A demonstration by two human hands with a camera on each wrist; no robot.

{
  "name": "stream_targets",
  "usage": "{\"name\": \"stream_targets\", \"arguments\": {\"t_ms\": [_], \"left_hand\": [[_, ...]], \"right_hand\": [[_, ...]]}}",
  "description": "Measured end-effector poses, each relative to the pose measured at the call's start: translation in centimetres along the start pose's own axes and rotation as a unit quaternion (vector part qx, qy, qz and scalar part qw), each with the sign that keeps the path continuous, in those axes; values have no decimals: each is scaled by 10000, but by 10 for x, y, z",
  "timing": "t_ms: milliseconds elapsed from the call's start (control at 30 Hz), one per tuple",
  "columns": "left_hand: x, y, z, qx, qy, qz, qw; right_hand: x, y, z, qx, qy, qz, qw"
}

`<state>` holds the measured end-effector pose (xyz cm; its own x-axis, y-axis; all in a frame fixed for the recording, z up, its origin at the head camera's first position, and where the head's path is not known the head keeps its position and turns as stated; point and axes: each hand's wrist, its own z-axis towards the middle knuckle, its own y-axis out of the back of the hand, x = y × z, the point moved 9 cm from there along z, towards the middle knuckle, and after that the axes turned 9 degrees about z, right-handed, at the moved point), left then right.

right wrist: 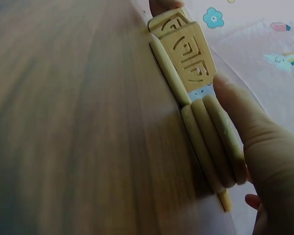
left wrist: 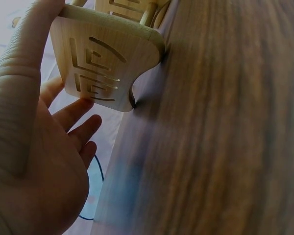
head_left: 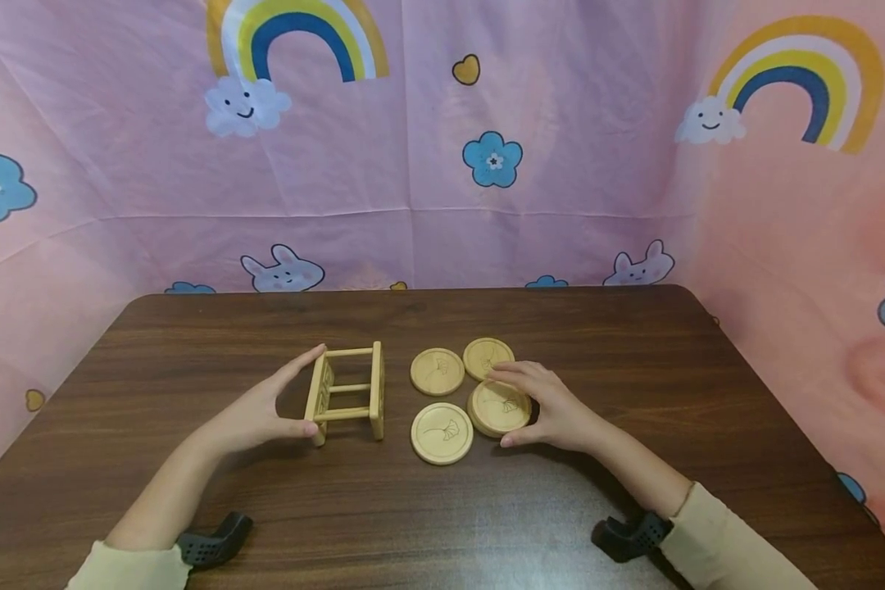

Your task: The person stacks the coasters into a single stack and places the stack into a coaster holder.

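A small wooden coaster rack [head_left: 348,412] stands at the left, with slotted side panels joined by rods. My left hand [head_left: 261,414] grips its left panel [left wrist: 98,63], thumb at the near edge and fingers at the far edge. To the right lie round wooden coasters with an engraved leaf. My right hand [head_left: 556,410] spans a stack of coasters [head_left: 500,406], thumb at the near rim and fingers at the far rim. In the right wrist view, three coaster edges [right wrist: 213,142] show beside the thumb; the fingers are mostly hidden.
Single coasters lie flat around the stack: one at the near left [head_left: 442,433], one at the far left [head_left: 437,371] and one behind it [head_left: 484,354]. The brown wooden table [head_left: 383,516] meets a patterned cloth backdrop [head_left: 428,180]. Black bands [head_left: 215,541] sit at both wrists.
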<state>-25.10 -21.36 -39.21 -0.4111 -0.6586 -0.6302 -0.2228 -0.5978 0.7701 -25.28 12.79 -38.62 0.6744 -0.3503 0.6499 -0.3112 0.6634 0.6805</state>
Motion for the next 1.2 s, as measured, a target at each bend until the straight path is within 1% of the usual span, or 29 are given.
{"name": "stream_targets", "arguments": {"t_ms": [333, 567, 733, 867, 1033, 1100, 1200], "left_hand": [[0, 0, -1, 1, 57, -22, 10000], [0, -1, -1, 67, 225, -79, 9997], [1, -3, -1, 71, 192, -33, 9998], [1, -2, -1, 70, 164, -3, 9998], [0, -1, -1, 39, 106, 2, 9999], [0, -1, -1, 42, 103, 9, 9999], [0, -1, -1, 53, 99, -6, 9999]], "right_hand": [[19, -9, 14, 202, 321, -312, 9988], [30, -20, 25, 555, 498, -517, 9959], [33, -31, 30, 848, 563, -650, 9927], [37, -38, 36, 989, 651, -834, 9895], [46, -47, 46, 1121, 924, -975, 9846], [48, -51, 49, 1226, 938, -1034, 9826], [47, -56, 52, 1398, 785, -1160, 9802]]}}
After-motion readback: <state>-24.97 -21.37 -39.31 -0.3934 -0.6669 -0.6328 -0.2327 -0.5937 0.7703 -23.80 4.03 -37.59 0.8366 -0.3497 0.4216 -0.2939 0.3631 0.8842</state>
